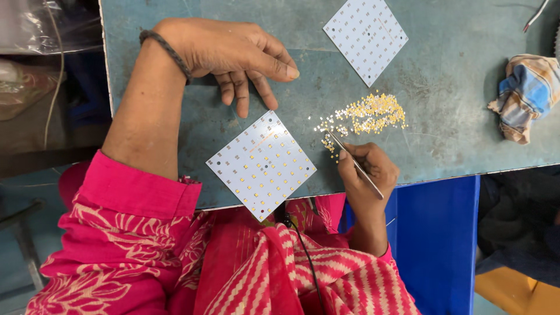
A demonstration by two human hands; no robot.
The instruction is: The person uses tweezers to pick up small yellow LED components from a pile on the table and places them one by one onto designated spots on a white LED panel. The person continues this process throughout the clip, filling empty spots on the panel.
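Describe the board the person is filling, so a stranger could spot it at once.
On the grey-green table, look at the near edge between the two hands. The white square board lies there cornerwise, partly covered with small yellow chips, unlike the bare board farther back.

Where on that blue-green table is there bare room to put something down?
Bare tabletop lies between the upper white board and the checked cloth, and along the near edge right of the right hand. It is crowded in the middle, where the left hand, the lower board, the tweezers and the pile of tiny yellow parts sit close together.
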